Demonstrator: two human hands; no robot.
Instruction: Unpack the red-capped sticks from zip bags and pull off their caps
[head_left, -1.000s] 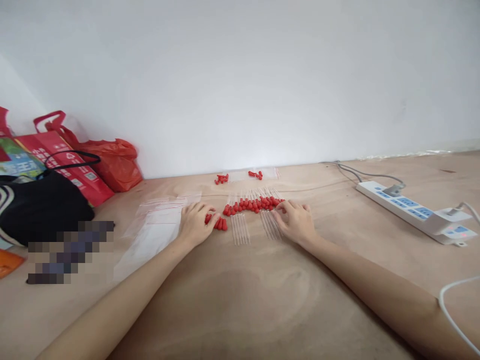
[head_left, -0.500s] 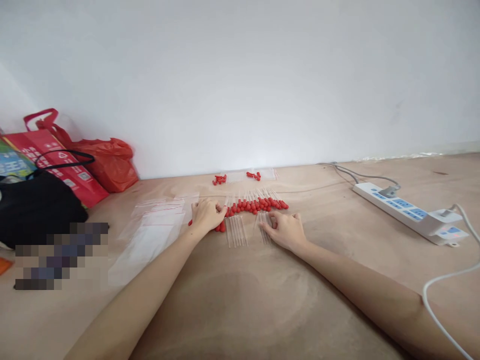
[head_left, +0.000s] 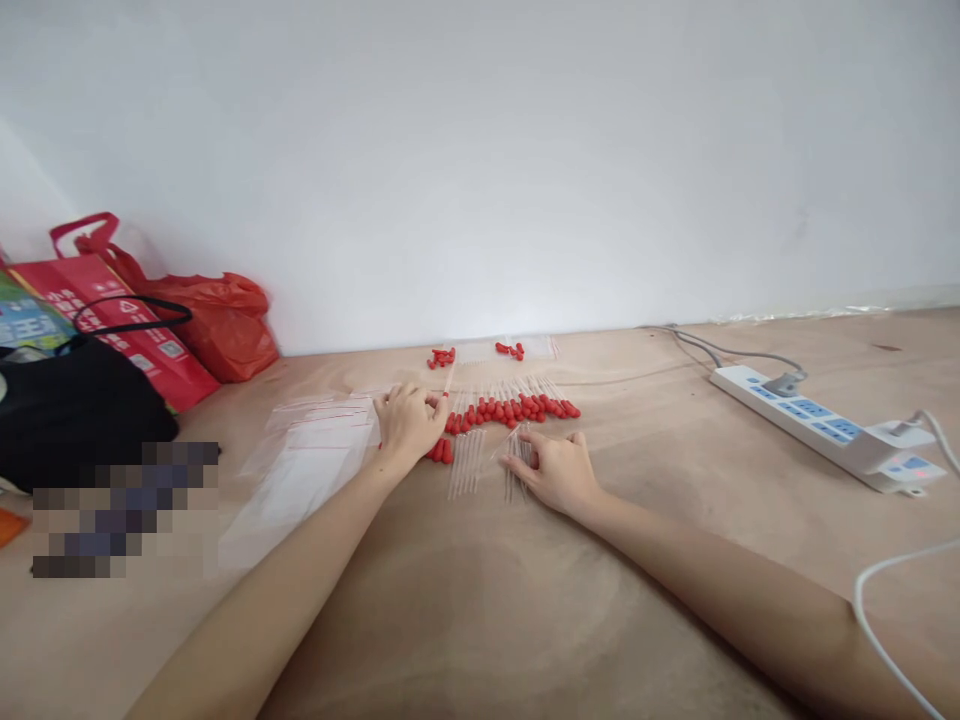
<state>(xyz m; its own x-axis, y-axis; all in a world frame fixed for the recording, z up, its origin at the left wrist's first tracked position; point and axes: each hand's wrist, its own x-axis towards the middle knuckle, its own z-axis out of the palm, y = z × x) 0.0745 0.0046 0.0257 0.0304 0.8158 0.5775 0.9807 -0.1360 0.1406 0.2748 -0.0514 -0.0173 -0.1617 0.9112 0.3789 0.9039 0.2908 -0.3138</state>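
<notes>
A row of clear glass droppers with red rubber bulbs [head_left: 517, 408] lies across the wooden table. Bare clear tubes [head_left: 466, 462] lie in small bunches in front of the row. My left hand [head_left: 407, 422] rests at the left end of the row, fingers curled in a pinch on one red-bulbed dropper whose clear stem points up and away. A few loose red bulbs [head_left: 441, 452] lie beside that hand. My right hand [head_left: 553, 467] lies on a bunch of clear tubes [head_left: 516, 458], fingertips pressed on them.
Clear zip bags [head_left: 307, 455] with red seals lie left of my left hand. Two bags with red bulbs [head_left: 480, 352] sit by the wall. Red shopping bags [head_left: 180, 320] and a black bag [head_left: 75, 410] stand at the left. A white power strip [head_left: 825, 425] with cables is at the right.
My left hand has moved from the loose bulbs to the row's left end and lifted one dropper. My right hand has slid left and nearer, dragging a bunch of clear tubes.
</notes>
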